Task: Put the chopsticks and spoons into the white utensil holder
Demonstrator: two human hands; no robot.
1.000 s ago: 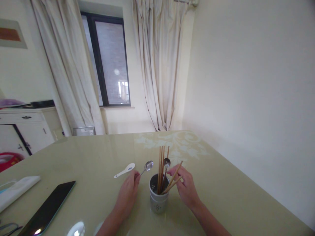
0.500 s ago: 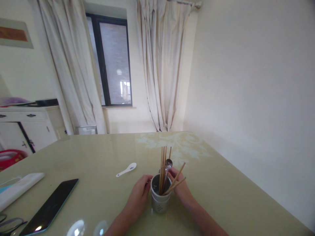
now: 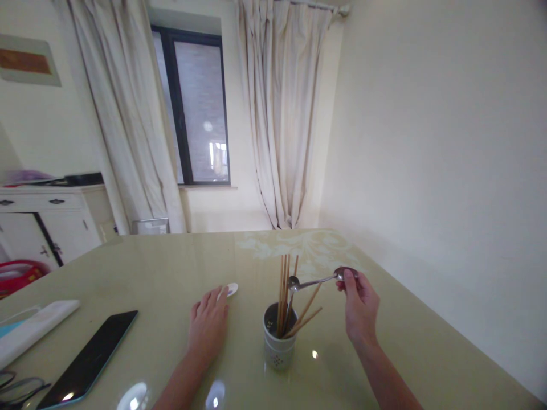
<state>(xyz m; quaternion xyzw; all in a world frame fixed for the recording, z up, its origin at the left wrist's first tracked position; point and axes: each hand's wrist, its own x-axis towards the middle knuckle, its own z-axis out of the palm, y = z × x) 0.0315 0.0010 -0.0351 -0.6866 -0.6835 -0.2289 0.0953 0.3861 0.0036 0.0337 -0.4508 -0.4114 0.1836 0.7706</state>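
In the head view, a pale green, glossy table [image 3: 145,273] fills the lower part, with a whitish leaf pattern near its far edge and bright reflections on its near side. Behind it, a dark-framed window [image 3: 200,108] stands between a left curtain [image 3: 123,114] and a right curtain [image 3: 280,114], both cream; a plain wall [image 3: 436,136] runs along the right. At the left is a white cabinet [image 3: 70,228], with a red object [image 3: 21,273] low before it. On the table's left side lie a white slab-like object [image 3: 43,327], a black flat device [image 3: 89,359] and something thin and dark-rimmed [image 3: 25,387], cut off by the picture's edge. A grey cup [image 3: 279,354] stands upright between the two hands, holding wooden chopsticks [image 3: 284,285], some nearly upright and two leaning right, plus a ladle-like spoon [image 3: 293,283]. The right hand [image 3: 361,307] is raised to the right of the cup, forearm slanting up from the lower edge, thumb and fingers pinching a metal spoon [image 3: 318,281] by its bowl; the handle points left towards the ladle-like spoon, contact uncertain. The left hand [image 3: 208,322] reaches forward, palm down, over a white spoon [image 3: 232,289], covering its handle; whether the fingers grasp it cannot be told.
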